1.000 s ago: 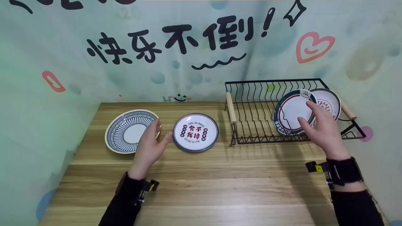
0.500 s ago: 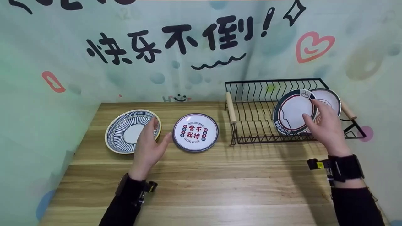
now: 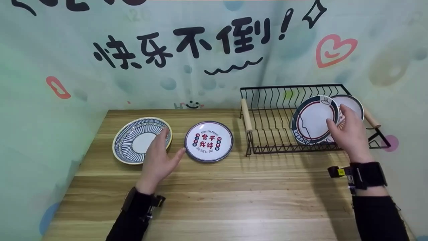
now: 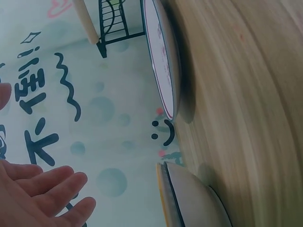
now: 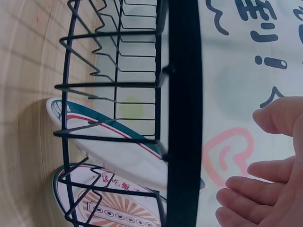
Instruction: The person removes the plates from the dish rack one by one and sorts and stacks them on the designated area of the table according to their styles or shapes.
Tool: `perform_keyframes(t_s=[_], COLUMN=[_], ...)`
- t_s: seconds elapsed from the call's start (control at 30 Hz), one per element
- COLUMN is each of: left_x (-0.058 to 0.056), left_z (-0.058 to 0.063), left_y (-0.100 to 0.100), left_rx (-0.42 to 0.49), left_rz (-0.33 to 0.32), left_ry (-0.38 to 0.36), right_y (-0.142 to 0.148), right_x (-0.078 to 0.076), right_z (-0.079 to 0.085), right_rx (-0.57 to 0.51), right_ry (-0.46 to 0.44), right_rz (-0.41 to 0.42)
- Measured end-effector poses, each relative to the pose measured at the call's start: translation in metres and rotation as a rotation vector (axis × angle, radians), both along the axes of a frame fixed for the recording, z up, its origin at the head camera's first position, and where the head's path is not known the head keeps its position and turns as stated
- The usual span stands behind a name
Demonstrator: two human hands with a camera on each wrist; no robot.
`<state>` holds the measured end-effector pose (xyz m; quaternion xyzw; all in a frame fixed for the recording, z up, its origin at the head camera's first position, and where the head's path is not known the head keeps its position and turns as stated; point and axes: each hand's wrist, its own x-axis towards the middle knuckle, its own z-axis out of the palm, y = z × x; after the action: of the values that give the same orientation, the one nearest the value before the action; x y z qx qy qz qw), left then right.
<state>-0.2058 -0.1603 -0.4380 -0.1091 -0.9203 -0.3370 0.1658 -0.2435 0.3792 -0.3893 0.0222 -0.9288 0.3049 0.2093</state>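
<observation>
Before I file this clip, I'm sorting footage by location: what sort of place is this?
Probably a staged recording corner rather than a working kitchen: a printed backdrop borders the wood-grain table on three sides, and wrist cameras are strapped on.

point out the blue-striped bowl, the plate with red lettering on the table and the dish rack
blue-striped bowl (image 3: 140, 142): head view, on its white centre
plate with red lettering (image 3: 209, 141): head view, middle of its face
dish rack (image 3: 246, 115): head view, on its left wooden handle
</observation>
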Motion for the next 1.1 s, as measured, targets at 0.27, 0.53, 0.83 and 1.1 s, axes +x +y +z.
perform_keyframes(t_s=[0.27, 0.53, 0.83, 1.1], left_x=[0.0, 0.002, 0.004, 0.005], left_z=[-0.004, -0.003, -0.005, -0.008], left_y=[0.0, 0.006, 0.011, 0.015], left_rx=[-0.074, -0.12, -0.14, -0.125], left_rz=[-0.029, -0.061, -0.074, -0.079], left_ry=[-0.025, -0.057, -0.096, -0.102], right_y=[0.009, 0.015, 0.021, 0.02], right_x=[-0.005, -0.01, -0.014, -0.016], right_z=[-0.002, -0.006, -0.009, -0.01], right_rx=[-0.022, -0.03, -0.069, -0.075], right_ry=[-0.09, -0.144, -0.178, -0.186], right_rz=[-0.027, -0.051, -0.045, -0.04])
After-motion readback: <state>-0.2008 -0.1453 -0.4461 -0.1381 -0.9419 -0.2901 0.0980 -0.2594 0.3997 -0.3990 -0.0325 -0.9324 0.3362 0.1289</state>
